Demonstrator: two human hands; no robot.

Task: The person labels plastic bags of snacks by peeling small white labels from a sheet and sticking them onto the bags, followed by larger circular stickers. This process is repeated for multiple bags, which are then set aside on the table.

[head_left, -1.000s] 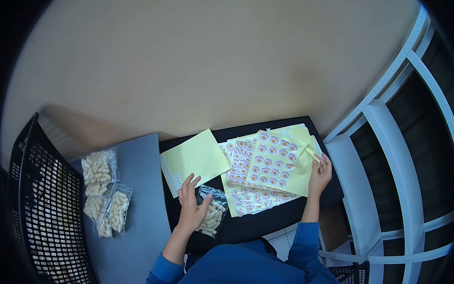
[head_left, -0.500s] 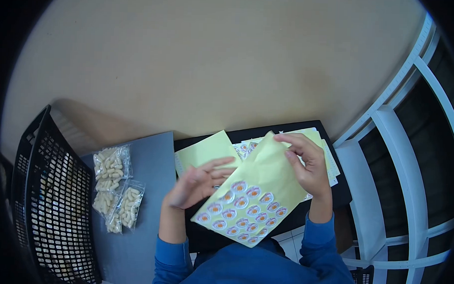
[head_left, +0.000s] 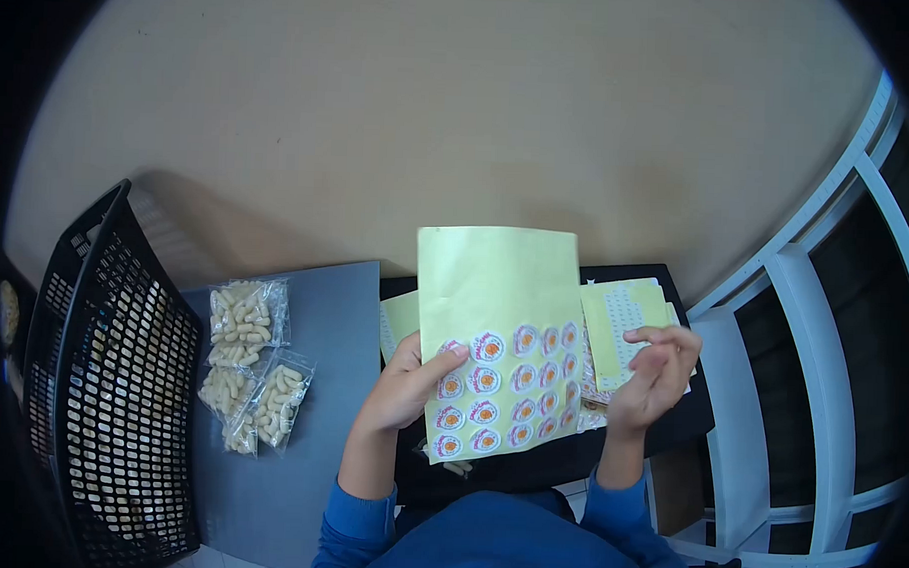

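Note:
My left hand (head_left: 408, 388) grips the left edge of a pale yellow sticker sheet (head_left: 497, 280), with the thumb on its face. Rows of round white, pink and orange stickers cover the lower half of that sheet; its upper half is bare backing. Just right of the sheet, my right hand (head_left: 655, 376) is off the paper with its fingers half curled and apart, and I see nothing in it. Under and behind that hand lie more sticker sheets (head_left: 614, 310), partly covered by the held one.
On the grey board (head_left: 336, 380) at left lie several clear bags of pale, peanut-shaped pieces (head_left: 243, 322). A tall black perforated basket (head_left: 130, 393) stands at the far left. The black table (head_left: 665, 276) is against the wall, with a white metal rack (head_left: 808, 326) at right.
The sheet has turned from tilted to nearly upright. My left hand, free before, has taken its left edge, and my right hand has let go of it and moved right.

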